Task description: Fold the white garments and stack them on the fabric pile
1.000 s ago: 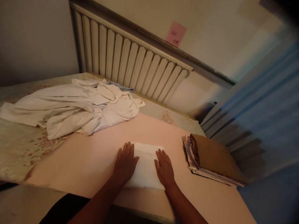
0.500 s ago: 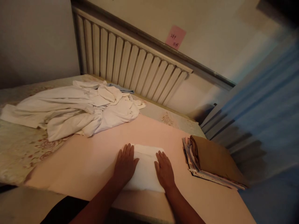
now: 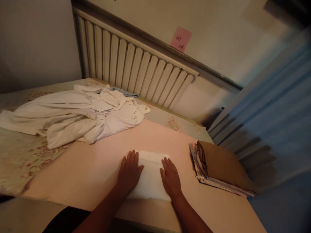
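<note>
A white piece of cloth [image 3: 152, 181], folded into a flat rectangle, lies on a pink sheet [image 3: 97, 171] near the front edge. My left hand [image 3: 129, 171] rests flat along its left side, fingers stretched out and pointing away from me. On the right side, my right hand [image 3: 170, 177] lies flat with its fingers extended over the cloth's edge. Both palms face down and neither hand grips anything. The parts of the cloth beneath the hands are hidden.
Crumpled white cloth [image 3: 80, 111] lies at the back left on a floral cover [image 3: 21, 155]. A stack of folded cloths [image 3: 223, 166], brown on top, sits at the right. Behind are a radiator [image 3: 136, 64] and a pink note [image 3: 181, 39]; a blue curtain [image 3: 279, 136] hangs right.
Both hands keep the same flat pose on the folded white cloth. The view has shifted very slightly.
</note>
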A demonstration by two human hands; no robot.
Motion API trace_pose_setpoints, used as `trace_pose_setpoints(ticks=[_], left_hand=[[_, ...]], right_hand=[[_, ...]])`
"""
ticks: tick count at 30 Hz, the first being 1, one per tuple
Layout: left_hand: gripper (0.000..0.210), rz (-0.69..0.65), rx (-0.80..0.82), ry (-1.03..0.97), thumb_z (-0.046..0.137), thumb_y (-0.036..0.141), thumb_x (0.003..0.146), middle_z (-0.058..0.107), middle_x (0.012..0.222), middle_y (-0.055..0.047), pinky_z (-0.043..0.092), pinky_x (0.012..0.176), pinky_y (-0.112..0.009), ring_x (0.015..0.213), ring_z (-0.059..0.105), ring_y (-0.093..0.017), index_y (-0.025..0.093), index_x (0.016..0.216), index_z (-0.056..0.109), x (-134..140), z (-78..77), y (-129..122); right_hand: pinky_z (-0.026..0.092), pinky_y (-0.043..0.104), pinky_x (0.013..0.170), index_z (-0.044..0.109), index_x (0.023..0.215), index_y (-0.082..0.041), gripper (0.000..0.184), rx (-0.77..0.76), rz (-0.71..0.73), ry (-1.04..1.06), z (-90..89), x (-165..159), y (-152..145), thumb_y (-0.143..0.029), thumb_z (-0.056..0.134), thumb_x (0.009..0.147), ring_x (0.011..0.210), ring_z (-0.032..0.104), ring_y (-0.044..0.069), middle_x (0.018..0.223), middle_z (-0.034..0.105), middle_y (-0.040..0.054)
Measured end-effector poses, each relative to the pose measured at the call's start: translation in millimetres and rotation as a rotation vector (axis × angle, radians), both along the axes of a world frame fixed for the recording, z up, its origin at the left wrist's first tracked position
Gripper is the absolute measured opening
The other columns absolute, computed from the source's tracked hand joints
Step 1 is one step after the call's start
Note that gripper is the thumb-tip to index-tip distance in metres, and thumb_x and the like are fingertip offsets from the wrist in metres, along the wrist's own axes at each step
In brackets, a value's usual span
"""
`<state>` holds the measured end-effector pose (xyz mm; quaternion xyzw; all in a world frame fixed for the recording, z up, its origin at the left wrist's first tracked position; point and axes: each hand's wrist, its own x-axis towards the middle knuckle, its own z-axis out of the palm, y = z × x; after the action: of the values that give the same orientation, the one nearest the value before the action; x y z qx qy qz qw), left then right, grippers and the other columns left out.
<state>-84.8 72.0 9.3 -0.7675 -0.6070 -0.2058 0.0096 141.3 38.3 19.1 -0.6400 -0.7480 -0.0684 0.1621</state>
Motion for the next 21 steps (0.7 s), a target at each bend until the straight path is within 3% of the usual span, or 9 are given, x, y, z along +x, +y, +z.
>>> trace_pose_setpoints(ticks=[10, 21], left_hand=[[0.056, 0.008, -0.022, 0.010, 0.040, 0.035, 0.092, 0.038, 0.149, -0.016, 0.026, 0.111, -0.048, 0.139, 0.030, -0.029, 0.009, 0.141, 0.039, 0.4, -1.2, 1.2], [0.053, 0.009, -0.056, 0.004, 0.040, 0.035, 0.093, 0.042, 0.146, -0.015, 0.030, 0.109, -0.047, 0.138, 0.033, -0.029, 0.011, 0.139, 0.041, -0.2, 7.6, 4.0]], right_hand=[[0.030, 0.047, 0.113, 0.048, 0.137, -0.019, 0.043, -0.004, -0.004, 0.008, 1.3, -0.6, -0.9, -0.031, 0.038, 0.096, 0.139, 0.030, 0.024, 0.146, 0.042, 0.0059], [0.032, 0.046, 0.112, 0.049, 0.136, -0.020, 0.043, 0.027, 0.003, 0.001, 1.5, -0.4, -0.4, -0.031, 0.038, 0.096, 0.138, 0.033, 0.023, 0.145, 0.043, 0.0066]])
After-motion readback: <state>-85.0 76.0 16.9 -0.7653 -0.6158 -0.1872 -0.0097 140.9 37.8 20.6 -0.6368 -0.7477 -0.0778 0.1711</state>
